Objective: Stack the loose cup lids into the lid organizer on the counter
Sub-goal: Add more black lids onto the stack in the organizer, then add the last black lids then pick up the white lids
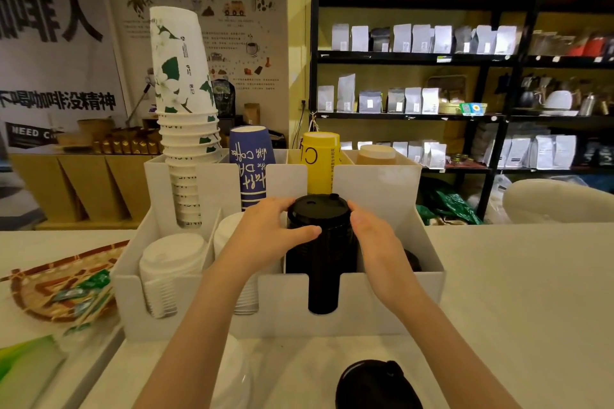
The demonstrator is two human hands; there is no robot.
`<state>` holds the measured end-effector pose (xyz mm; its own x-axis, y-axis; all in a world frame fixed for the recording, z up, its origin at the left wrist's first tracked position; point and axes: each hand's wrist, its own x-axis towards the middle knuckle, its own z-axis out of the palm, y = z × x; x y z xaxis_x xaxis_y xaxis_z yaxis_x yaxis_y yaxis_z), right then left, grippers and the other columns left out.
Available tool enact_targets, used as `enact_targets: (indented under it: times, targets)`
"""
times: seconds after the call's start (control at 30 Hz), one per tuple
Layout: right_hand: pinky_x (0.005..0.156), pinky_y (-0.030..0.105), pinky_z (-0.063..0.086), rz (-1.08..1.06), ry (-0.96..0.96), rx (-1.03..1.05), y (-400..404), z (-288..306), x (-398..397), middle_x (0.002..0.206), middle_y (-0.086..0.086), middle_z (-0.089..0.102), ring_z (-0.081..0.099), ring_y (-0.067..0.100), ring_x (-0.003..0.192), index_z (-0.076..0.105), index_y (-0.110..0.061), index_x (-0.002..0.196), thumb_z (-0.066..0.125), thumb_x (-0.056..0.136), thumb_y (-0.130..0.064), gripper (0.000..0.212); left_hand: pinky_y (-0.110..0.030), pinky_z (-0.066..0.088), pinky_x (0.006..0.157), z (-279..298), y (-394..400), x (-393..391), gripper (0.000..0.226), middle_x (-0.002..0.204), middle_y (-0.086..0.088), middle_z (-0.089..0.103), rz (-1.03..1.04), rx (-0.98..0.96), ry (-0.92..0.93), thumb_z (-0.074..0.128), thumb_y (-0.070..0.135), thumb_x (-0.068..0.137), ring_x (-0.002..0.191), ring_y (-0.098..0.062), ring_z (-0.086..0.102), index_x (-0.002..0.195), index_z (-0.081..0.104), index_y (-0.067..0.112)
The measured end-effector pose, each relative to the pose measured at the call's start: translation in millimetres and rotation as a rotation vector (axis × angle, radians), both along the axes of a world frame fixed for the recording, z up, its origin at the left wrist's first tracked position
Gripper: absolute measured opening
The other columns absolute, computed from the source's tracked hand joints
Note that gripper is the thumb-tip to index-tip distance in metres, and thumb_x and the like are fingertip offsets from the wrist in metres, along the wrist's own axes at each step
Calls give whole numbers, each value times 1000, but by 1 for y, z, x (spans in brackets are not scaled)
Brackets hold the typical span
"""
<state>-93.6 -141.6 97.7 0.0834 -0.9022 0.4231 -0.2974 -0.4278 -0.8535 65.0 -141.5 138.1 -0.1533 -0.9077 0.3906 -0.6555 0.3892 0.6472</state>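
A white lid organizer stands on the counter in front of me. A tall stack of black lids sits in its third front slot. My left hand grips the top of that stack from the left, and my right hand holds it from the right. White lid stacks fill the left slots. More black lids lie low in the rightmost slot, mostly hidden. A loose pile of black lids rests on the counter near the bottom edge. Loose white lids lie beside my left forearm.
Stacked paper cups stand in the organizer's back slots: white-green, blue, yellow. A woven tray with green packets lies at left. Black shelves of coffee bags line the back wall. A pale chair back is at right.
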Motion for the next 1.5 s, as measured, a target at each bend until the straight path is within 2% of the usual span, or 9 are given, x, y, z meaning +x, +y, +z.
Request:
enact_targets:
  times: [0.13,0.23,0.37,0.57,0.7,0.9,1.07,1.27,1.5]
  targets:
    - [72,-7,34,41,-40,2,9,8,-2,101,-22,59,49,-25,87,51,-47,102,28,96,-30,28,-26,39,83,0,2,-1,46,123,0,58,-4,-8,-4,64,32,77,111,-15,48,121,53,19]
    - [81,3,38,26,10,10,12,14,-9,102,-18,57,50,-16,95,54,-36,114,33,94,-31,29,-21,33,83,2,7,-7,49,128,-2,52,34,-57,-92,61,30,80,107,-11,43,124,46,17]
    - [78,6,34,-72,0,-65,29,35,-20,119,-14,52,47,-4,103,48,-27,127,42,91,-29,37,-24,29,97,7,18,-21,58,138,1,41,63,-204,-107,60,36,80,126,-14,35,131,38,19]
    - [93,24,44,-88,-139,-180,56,45,-26,118,-5,60,53,4,111,50,-23,123,47,90,-23,34,-21,36,91,3,56,-41,46,125,5,52,-62,-364,9,58,34,81,109,-6,43,124,46,23]
    - [81,12,42,-120,-5,-77,63,15,-34,117,-7,58,53,-2,103,49,-25,122,48,89,-25,33,-18,35,92,-30,72,-46,51,125,6,50,-117,-280,3,58,38,80,114,-7,45,126,43,23]
    - [73,21,42,-146,132,230,74,-46,-55,94,-1,65,57,11,89,64,-19,96,43,90,-30,24,-22,24,104,-104,97,-48,86,146,10,26,-147,139,-249,59,61,68,131,-8,27,137,20,28]
    - [69,15,42,-113,238,399,79,-70,-61,90,-1,63,57,5,78,67,-12,96,37,92,-32,36,-32,24,112,-135,105,-54,102,147,6,25,-96,185,-427,56,73,59,132,-14,25,139,14,23]
    - [76,24,45,-97,266,403,83,-73,-64,88,-1,66,60,10,77,71,-12,92,35,93,-35,42,-27,39,95,-143,107,-52,83,122,9,46,-82,100,-245,62,67,56,110,-10,44,123,34,27]
    - [65,18,43,-120,169,340,89,-71,-60,85,-1,67,59,8,75,71,-11,89,36,93,-29,40,-18,28,99,-141,109,-50,90,136,8,39,-92,46,-65,69,55,62,124,-8,36,134,27,23]
